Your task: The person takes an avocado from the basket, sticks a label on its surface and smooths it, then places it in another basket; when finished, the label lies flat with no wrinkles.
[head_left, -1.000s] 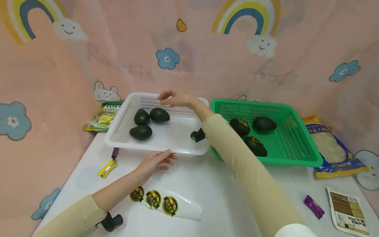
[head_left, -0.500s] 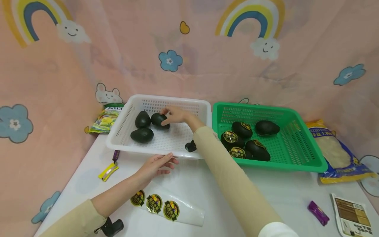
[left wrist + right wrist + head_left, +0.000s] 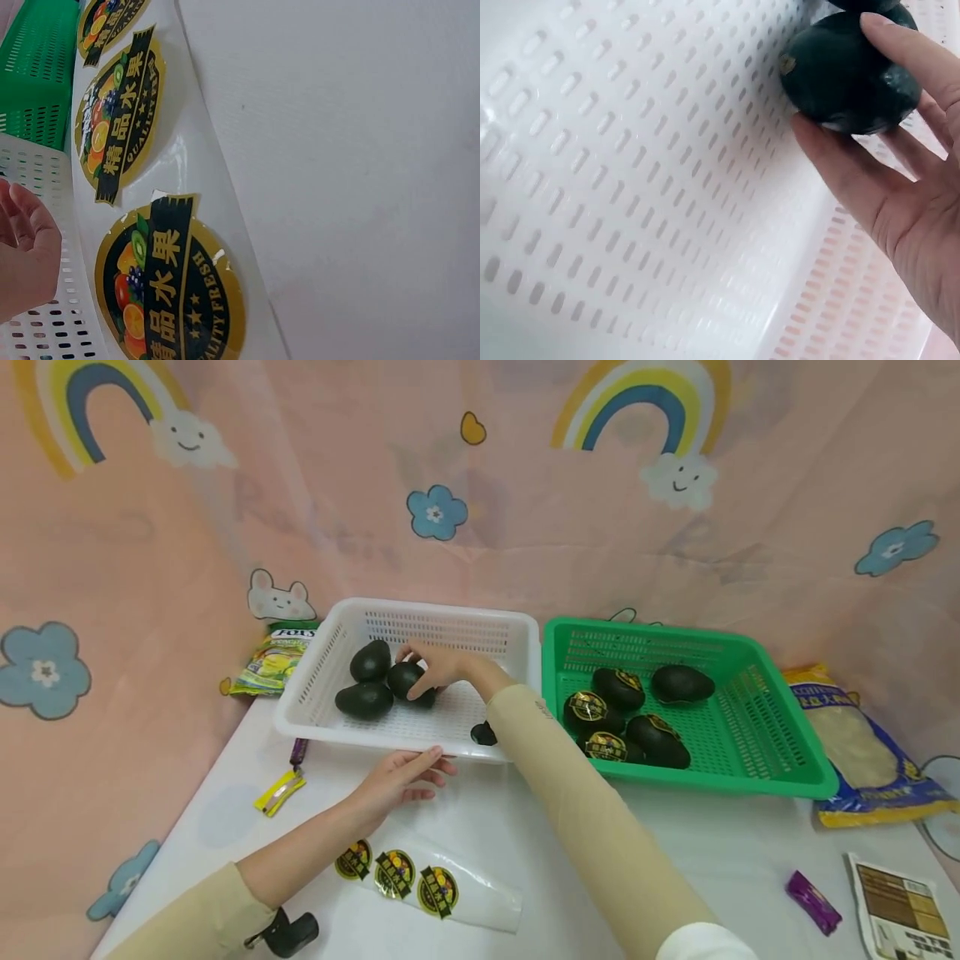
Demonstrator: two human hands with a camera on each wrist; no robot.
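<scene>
right hand (image 3: 442,667) curls thumb and fingers round dark avocado (image 3: 406,679) in white basket (image 3: 330,647), touching two neighbours. left hand (image 3: 397,778) flat, relaxed at near rim. risk: loose grip, smooth skin, fruit may slip and roll. basket wall close left; open floor right, green basket (image 3: 765,727) adjoining.

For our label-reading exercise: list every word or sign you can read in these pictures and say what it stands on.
"精品水果" and "QUALITY FRESH": on the round stickers on the clear sheet, left wrist view.
"FOTS", roughly, partly blurred: on the snack packet left of the white basket.
Stickers on the avocados in the green basket: too small.
Blue bag and printed card: too blurred.
</scene>
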